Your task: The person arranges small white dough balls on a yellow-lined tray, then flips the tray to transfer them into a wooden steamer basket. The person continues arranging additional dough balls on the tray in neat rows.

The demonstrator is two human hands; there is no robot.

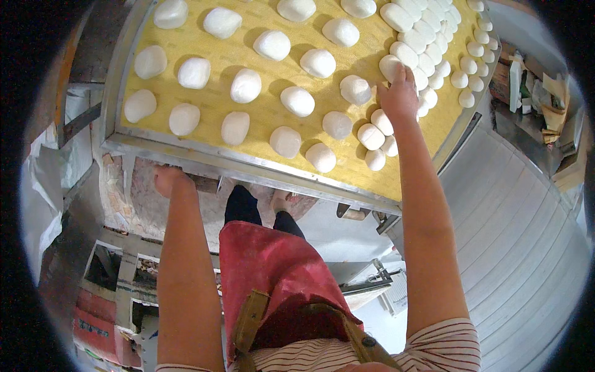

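Observation:
White rounded pieces, seemingly dough, lie on a yellow mesh tray with a metal frame [251, 171]. At the left they sit apart in rows, such as one white piece [246, 85]; towards the right they are packed close together. My right hand [400, 95] reaches over the packed group, its fingertips on a white piece [389, 68] at the group's left edge; whether it grips the piece cannot be told. My left hand [169, 180] is low beside the tray's near edge, its fingers partly hidden, and I cannot tell whether it holds anything.
Smaller white pieces [459, 79] lie near the tray's right edge. A grey slatted surface [516, 232] curves along the right, with cluttered items [553, 102] beyond it. Below left stand a grey frame with openings [125, 265] and a red sack [95, 325]. A red apron [279, 269] covers my front.

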